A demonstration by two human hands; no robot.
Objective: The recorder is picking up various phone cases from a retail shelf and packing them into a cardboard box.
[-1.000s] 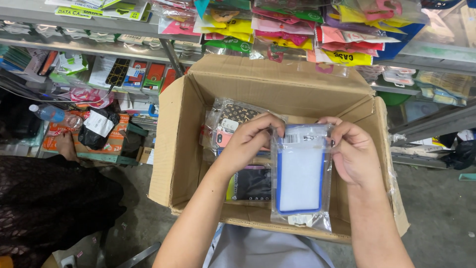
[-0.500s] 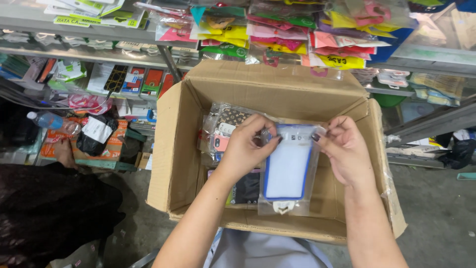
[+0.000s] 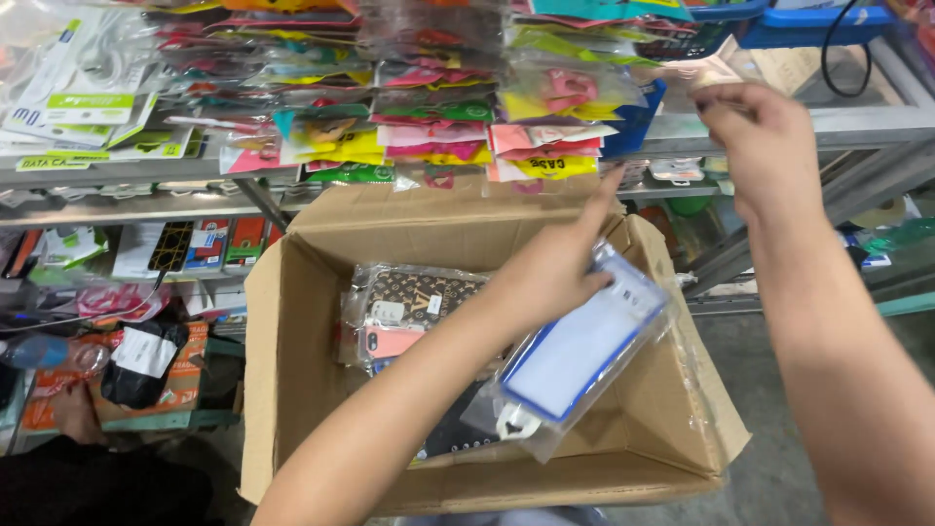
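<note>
1. The left hand (image 3: pixel 555 268) grips a clear plastic sleeve holding a blue-edged phone case (image 3: pixel 575 356), index finger pointing toward 1 o'clock
2. That packaged case hangs tilted over the open cardboard box (image 3: pixel 292 390), at 4 o'clock from the hand
3. The right hand (image 3: pixel 765 146) is raised at 2 o'clock before the shelf (image 3: pixel 857 122), fingers pinched on something thin and clear, too blurred to tell
4. More packaged cases (image 3: pixel 409 307) lie inside the box, at 9 o'clock from the held one
</note>
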